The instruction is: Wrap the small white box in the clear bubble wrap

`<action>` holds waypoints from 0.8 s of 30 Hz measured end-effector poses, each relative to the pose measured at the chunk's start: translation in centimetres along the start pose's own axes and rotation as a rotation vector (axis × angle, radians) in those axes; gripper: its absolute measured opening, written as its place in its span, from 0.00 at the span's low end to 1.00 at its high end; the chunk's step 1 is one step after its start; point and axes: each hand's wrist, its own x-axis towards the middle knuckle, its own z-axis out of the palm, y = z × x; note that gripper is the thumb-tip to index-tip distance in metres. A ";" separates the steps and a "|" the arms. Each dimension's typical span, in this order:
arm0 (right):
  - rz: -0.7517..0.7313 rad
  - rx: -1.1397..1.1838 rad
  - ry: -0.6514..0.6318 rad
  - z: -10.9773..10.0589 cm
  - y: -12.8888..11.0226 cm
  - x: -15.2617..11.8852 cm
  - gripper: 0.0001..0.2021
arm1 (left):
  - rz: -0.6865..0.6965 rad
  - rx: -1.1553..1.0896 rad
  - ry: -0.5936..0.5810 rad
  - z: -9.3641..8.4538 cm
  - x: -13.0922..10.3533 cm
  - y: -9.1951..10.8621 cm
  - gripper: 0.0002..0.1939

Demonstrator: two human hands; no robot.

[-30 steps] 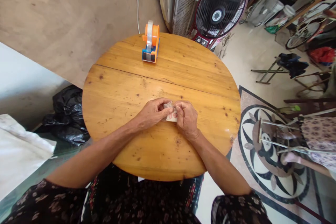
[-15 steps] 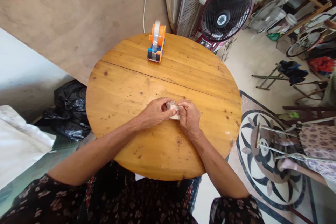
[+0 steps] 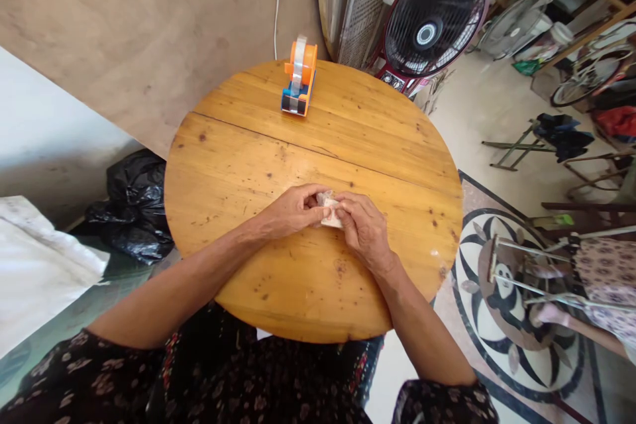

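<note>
Both of my hands meet at the middle of a round wooden table (image 3: 238,165). Between them is a small pale folded packet (image 3: 330,212) with reddish print, mostly hidden by my fingers. My left hand (image 3: 293,212) pinches its left side with thumb and fingers. My right hand (image 3: 365,228) grips its right side, fingers curled over it. The packet rests on or just above the tabletop; I cannot tell which. An orange and blue tape dispenser (image 3: 299,77) with a clear roll stands at the table's far edge, well away from both hands.
A standing fan (image 3: 432,13) is behind the table on the right. A black plastic bag (image 3: 132,209) lies on the floor at the left, beside white cloth (image 3: 34,265). Folding racks, chairs and a patterned floor mat (image 3: 517,298) fill the right side.
My hands stay on the packet, and the fingers have shifted slightly on it. The camera view has drifted a little; the dispenser has not moved on the table.
</note>
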 end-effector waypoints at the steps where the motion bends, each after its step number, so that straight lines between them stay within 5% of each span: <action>1: -0.010 0.011 -0.005 -0.1 0.0 0.0 0.07 | -0.018 -0.022 -0.003 0.0 0.0 0.1 0.20; 14: -0.187 -0.228 -0.038 -1.6 0.0 -0.3 0.10 | -0.067 -0.059 0.005 -0.1 0.1 0.2 0.21; 24: 0.144 -0.015 0.110 -2.8 0.5 -0.3 0.11 | -0.106 -0.103 0.017 0.0 0.1 0.0 0.24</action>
